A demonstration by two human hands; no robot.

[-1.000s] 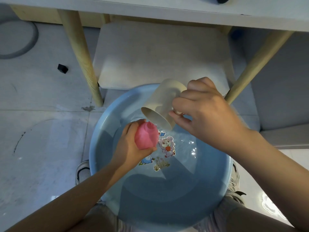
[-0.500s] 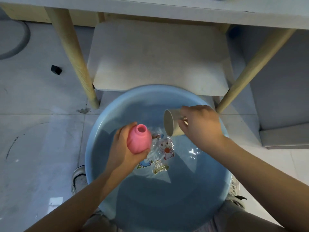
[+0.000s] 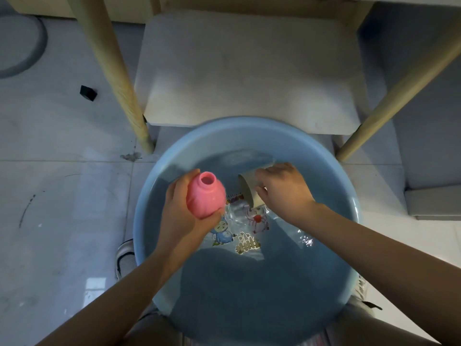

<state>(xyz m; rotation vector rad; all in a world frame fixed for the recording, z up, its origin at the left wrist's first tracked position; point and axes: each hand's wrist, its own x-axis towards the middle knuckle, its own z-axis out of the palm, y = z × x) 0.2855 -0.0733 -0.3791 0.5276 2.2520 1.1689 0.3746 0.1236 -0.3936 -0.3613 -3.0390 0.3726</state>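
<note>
The cup (image 3: 247, 190) lies on its side just above the middle of the frame, inside the upper half of the basin (image 3: 141, 221), mouth turned to the left. Its lower edge meets the water (image 3: 249, 283), which is rippled there. The right hand (image 3: 284, 193) comes over it from the right, fingers curled round its body and covering most of it, so only the mouth end shows.

Just left of the cup, and apart from it, the pink bulb (image 3: 205, 196) is held above the water with its round opening facing up. The left hand (image 3: 178, 216) wraps it from the left and below, fingers curled behind it and clamped on its sides. The bulb hides part of the basin floor beneath it.

Cartoon stickers (image 3: 245, 242) on the basin floor show through the water, below and between the two hands.

The basin fills the lower middle of the frame, on a tiled floor (image 3: 50, 221). Behind it, at upper centre, is a pale stool (image 3: 249, 71), with a wooden leg (image 3: 112, 71) to its left and another (image 3: 399, 83) slanting at its right. A small black block (image 3: 87, 93) lies on the floor at upper left. A shoe (image 3: 124, 258) shows beside the basin's left rim.
</note>
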